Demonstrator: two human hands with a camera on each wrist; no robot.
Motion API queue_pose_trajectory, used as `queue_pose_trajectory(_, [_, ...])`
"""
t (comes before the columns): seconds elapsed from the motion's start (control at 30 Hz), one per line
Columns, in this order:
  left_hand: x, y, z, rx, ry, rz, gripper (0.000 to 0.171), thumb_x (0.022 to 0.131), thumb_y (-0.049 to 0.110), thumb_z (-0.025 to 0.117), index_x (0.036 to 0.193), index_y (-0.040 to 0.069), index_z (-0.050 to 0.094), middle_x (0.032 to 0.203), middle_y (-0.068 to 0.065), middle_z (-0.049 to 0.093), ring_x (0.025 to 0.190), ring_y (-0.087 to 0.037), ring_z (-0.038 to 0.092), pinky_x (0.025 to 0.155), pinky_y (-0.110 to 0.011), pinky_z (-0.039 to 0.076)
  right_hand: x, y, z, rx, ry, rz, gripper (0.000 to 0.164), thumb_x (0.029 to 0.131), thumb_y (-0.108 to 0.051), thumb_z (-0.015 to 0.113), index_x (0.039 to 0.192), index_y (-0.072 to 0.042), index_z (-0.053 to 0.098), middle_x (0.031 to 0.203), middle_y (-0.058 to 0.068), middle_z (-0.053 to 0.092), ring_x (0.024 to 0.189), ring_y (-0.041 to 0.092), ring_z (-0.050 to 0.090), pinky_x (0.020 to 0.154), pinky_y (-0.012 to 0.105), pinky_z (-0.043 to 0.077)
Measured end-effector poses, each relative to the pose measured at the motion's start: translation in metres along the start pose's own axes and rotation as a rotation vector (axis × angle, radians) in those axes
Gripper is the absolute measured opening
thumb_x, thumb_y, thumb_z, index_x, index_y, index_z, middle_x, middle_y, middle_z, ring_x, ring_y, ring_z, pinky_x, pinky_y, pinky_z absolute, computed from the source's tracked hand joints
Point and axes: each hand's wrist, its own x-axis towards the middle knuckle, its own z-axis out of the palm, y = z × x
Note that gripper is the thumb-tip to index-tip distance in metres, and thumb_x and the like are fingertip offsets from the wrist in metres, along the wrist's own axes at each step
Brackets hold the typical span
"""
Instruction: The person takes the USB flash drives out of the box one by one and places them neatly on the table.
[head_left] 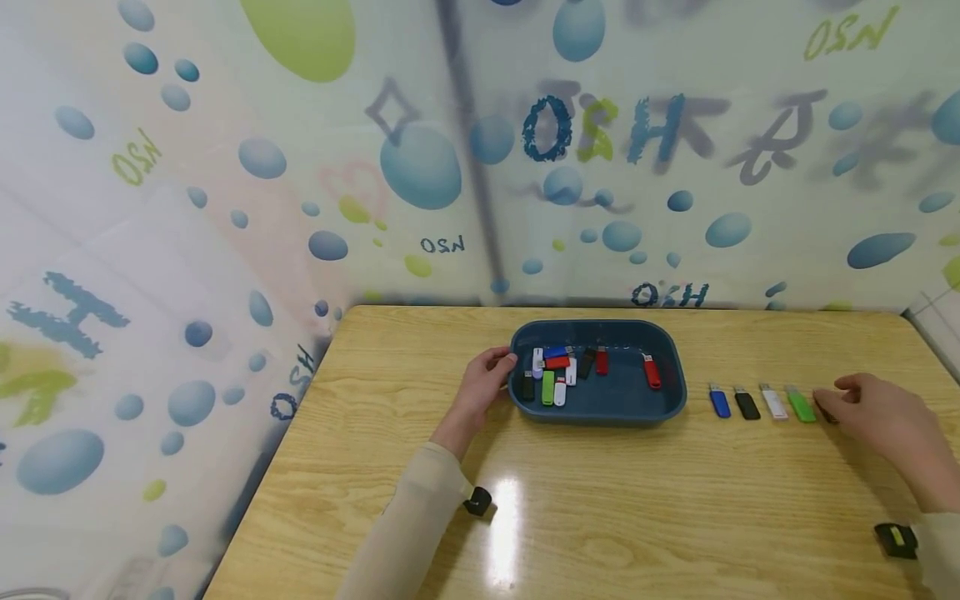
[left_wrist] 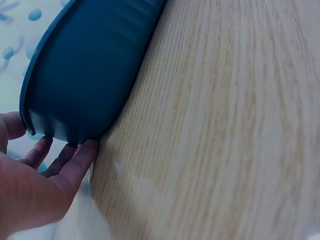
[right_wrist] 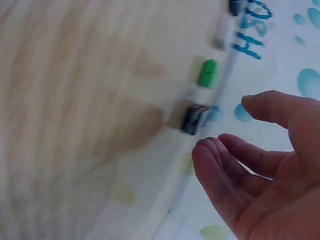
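My left hand (head_left: pixel 483 385) holds the left end of a dark blue plastic bin (head_left: pixel 600 417). In the left wrist view its thumb is at the rim and its fingertips touch the outer wall (left_wrist: pixel 75 75). USB sticks lie inside the bin, among them a green one (head_left: pixel 548 387) and a red one (head_left: pixel 651 372). My right hand (head_left: pixel 892 421) is over the right end of a row of USB sticks, thumb and fingers spread apart with nothing between them. Just beyond its fingertips lies a dark USB stick (right_wrist: pixel 194 119), blurred in the right wrist view and partly hidden in the head view.
Left of the dark stick, the row has a green (head_left: pixel 801 405), a white (head_left: pixel 773 402), a black (head_left: pixel 747 404) and a blue USB stick (head_left: pixel 720 402). The wooden table (head_left: pixel 637 508) meets a patterned wall covering (head_left: pixel 420 275) at the back.
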Motion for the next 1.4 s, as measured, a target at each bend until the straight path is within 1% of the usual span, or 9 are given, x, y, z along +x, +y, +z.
queue_pose_trajectory(0.1, [-0.001,0.0,0.0,0.0,0.002,0.001,0.045,0.109,0.026,0.054,0.146,0.0,0.053,0.139,-0.019,0.059,0.119,-0.032,0.062,0.101,-0.046,0.055,-0.005,-0.009,-0.004,0.019,0.072,-0.038,0.064,0.106,-0.035,0.053,0.121,0.027,0.049,0.104,0.041,0.061,0.077,0.046,0.063,0.062,0.054,0.051])
queue_pose_trajectory(0.17, [0.0,0.0,0.001,-0.006,0.003,-0.002,0.045,0.108,0.026,0.055,0.146,0.001,0.053,0.139,-0.019,0.059,0.119,-0.032,0.062,0.101,-0.046,0.055,-0.007,-0.017,-0.006,0.025,0.113,-0.065,0.061,0.107,-0.034,0.053,0.121,0.025,0.05,0.105,0.041,0.061,0.076,0.046,0.063,0.06,0.052,0.051])
queue_pose_trajectory(0.33, [0.001,-0.001,0.0,-0.015,0.0,-0.006,0.047,0.108,0.027,0.056,0.147,0.001,0.052,0.141,-0.02,0.057,0.123,-0.034,0.061,0.103,-0.048,0.053,-0.012,-0.04,-0.009,0.06,0.171,-0.085,0.057,0.107,-0.032,0.054,0.127,0.021,0.05,0.11,0.038,0.06,0.089,0.051,0.062,0.062,0.053,0.051])
queue_pose_trajectory(0.5, [0.001,-0.003,0.0,-0.019,0.0,-0.01,0.048,0.108,0.028,0.056,0.148,0.0,0.051,0.143,-0.021,0.056,0.125,-0.035,0.06,0.104,-0.05,0.052,-0.017,-0.062,-0.01,0.103,0.207,-0.103,0.056,0.107,-0.032,0.054,0.132,0.018,0.05,0.114,0.036,0.061,0.097,0.052,0.061,0.07,0.059,0.05])
queue_pose_trajectory(0.67, [0.001,-0.002,0.0,-0.026,-0.001,-0.01,0.048,0.108,0.027,0.057,0.148,0.001,0.051,0.143,-0.02,0.057,0.125,-0.035,0.06,0.103,-0.049,0.052,-0.022,-0.084,-0.01,0.158,0.194,-0.176,0.06,0.108,-0.035,0.053,0.14,0.014,0.046,0.123,0.037,0.058,0.107,0.056,0.058,0.08,0.067,0.048])
queue_pose_trajectory(0.87, [0.001,-0.001,0.0,-0.024,-0.007,0.0,0.047,0.108,0.026,0.056,0.147,0.0,0.052,0.142,-0.021,0.057,0.124,-0.034,0.06,0.102,-0.049,0.053,-0.024,-0.111,-0.006,0.201,0.181,-0.293,0.055,0.106,-0.028,0.059,0.141,0.013,0.048,0.13,0.038,0.054,0.11,0.055,0.057,0.084,0.069,0.049])
queue_pose_trajectory(1.1, [-0.001,-0.001,0.0,-0.014,-0.006,0.005,0.049,0.108,0.027,0.055,0.148,-0.001,0.05,0.143,-0.022,0.056,0.124,-0.035,0.06,0.101,-0.049,0.054,-0.026,-0.149,0.002,0.23,0.18,-0.339,0.062,0.103,-0.024,0.063,0.148,0.012,0.04,0.137,0.037,0.047,0.115,0.053,0.054,0.088,0.068,0.049])
queue_pose_trajectory(1.23, [-0.001,0.0,0.0,-0.013,-0.005,-0.004,0.048,0.108,0.028,0.056,0.147,0.0,0.051,0.143,-0.02,0.057,0.124,-0.033,0.06,0.102,-0.047,0.054,-0.028,-0.169,0.007,0.23,0.177,-0.374,0.065,0.102,-0.022,0.066,0.151,0.01,0.038,0.14,0.035,0.044,0.118,0.051,0.052,0.085,0.067,0.05])
queue_pose_trajectory(1.4, [0.0,-0.001,0.0,-0.015,0.001,-0.008,0.047,0.108,0.027,0.056,0.146,0.001,0.052,0.141,-0.018,0.058,0.122,-0.031,0.061,0.101,-0.045,0.055,-0.025,-0.192,0.015,0.189,0.159,-0.407,0.061,0.101,-0.023,0.066,0.148,0.009,0.043,0.14,0.034,0.046,0.122,0.051,0.051,0.087,0.067,0.049])
